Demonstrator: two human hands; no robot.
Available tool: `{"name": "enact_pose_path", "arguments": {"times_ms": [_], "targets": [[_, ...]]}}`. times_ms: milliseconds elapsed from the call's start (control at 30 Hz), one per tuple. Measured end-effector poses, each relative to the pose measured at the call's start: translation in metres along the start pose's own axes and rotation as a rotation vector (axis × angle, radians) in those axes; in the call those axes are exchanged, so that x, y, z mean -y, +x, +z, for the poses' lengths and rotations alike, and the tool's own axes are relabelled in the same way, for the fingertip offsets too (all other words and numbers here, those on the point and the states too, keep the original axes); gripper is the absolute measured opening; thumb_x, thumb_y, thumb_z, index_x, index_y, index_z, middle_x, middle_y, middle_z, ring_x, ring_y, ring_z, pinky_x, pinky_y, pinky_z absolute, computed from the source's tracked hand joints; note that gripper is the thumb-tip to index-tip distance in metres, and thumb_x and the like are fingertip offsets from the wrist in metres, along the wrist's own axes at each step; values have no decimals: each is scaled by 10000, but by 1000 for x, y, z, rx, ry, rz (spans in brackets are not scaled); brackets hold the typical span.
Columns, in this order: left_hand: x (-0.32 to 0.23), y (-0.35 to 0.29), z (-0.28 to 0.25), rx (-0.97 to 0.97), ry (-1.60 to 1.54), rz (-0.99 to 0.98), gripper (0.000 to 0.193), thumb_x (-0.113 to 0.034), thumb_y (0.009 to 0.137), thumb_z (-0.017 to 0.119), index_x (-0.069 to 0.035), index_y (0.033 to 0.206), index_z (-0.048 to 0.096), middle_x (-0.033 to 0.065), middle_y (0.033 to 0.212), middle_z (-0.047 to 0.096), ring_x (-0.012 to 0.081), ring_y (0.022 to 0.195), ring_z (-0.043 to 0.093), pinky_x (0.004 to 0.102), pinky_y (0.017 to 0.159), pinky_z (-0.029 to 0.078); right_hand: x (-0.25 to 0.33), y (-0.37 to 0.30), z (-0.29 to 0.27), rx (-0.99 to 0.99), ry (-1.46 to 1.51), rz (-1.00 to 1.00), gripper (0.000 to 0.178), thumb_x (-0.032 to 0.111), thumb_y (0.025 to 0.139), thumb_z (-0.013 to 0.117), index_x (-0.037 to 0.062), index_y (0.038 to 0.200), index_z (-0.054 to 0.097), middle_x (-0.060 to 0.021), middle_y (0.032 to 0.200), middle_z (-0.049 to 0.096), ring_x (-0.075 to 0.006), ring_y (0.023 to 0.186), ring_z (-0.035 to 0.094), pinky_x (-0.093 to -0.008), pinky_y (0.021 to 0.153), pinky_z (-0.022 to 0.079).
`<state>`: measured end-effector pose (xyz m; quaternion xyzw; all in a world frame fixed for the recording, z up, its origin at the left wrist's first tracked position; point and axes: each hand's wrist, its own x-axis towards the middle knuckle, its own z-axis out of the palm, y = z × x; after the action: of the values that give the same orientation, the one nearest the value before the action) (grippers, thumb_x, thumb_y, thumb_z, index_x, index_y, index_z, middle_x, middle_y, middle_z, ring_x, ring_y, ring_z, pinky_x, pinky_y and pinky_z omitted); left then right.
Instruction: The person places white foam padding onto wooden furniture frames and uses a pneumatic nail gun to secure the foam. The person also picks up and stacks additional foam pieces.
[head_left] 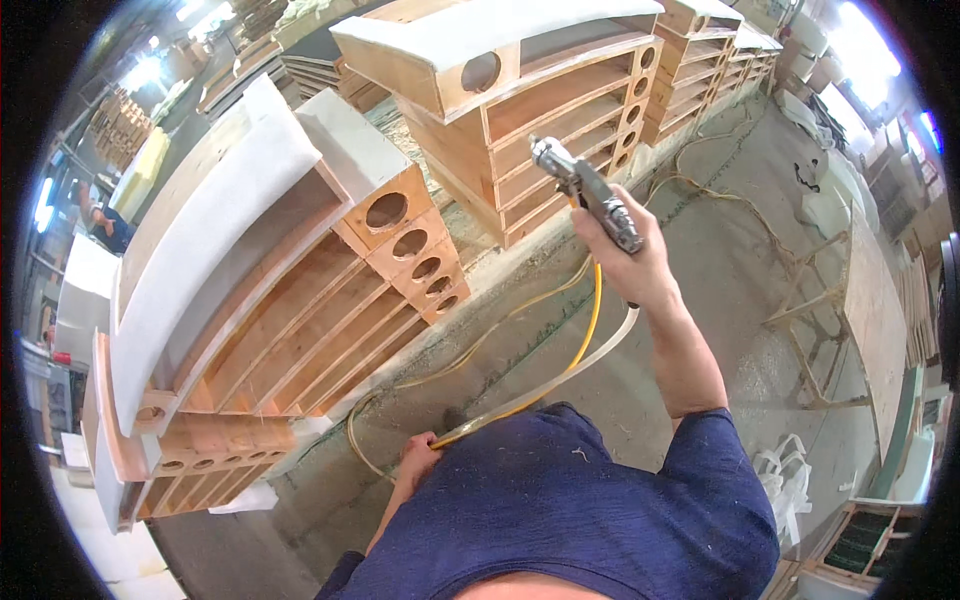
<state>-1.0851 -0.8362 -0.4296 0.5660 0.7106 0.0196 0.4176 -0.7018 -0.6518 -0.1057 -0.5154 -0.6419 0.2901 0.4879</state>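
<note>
Concrete floor (720, 290) skirts stacked curved wooden frames (470, 160), before whose slatted front edge the right hand (645, 250) grips a spray gun (603, 205), best kept steady while the left hand (418, 458), curled around the hoses (598, 300), holds them slack.

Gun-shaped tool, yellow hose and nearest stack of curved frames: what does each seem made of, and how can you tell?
Gun-shaped tool: probably polished metal, given its silvery highlights.
Yellow hose: smooth, likely plastic or rubber, judging by its even bend.
Nearest stack of curved frames: mostly unpainted wood, apparently, from its tan boards; the pale covering's material is unclear.
</note>
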Motion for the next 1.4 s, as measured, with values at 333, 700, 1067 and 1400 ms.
{"name": "enact_pose_path", "arguments": {"times_ms": [333,700,1067,1400], "targets": [[-35,-14,-31,36,171,0,194,-280,705,706,-110,782,653,127,824,661,325,780,629,410,664,472,-17,-25,-6,21,-32,79,219,236,882,636,40,959,575,11,677,475,-85,643,439,-260,602,408],[-24,-16,-27,3,162,-23,180,-273,699,681,-115,778,650,145,804,650,339,772,627,417,663,472,-59,-2,-38,-258,106,276,186,206,888,628,34,956,604,60,695,499,-40,627,425,-231,565,386],[20,28,-51,-101,-34,209,257,-329,728,688,-82,724,620,156,705,618,365,686,601,429,604,451,25,58,88,-53,-281,-88,326,264,883,616,27,1093,538,-187,835,624,-308,756,633,-372,686,482],[48,64,-149,-54,-220,163,338,-341,767,717,-40,675,597,95,544,507,128,532,506,336,509,405,90,169,221,-39,-398,-142,355,351,881,602,22,1013,579,-146,686,573,-266,645,573,-371,634,447]]}}
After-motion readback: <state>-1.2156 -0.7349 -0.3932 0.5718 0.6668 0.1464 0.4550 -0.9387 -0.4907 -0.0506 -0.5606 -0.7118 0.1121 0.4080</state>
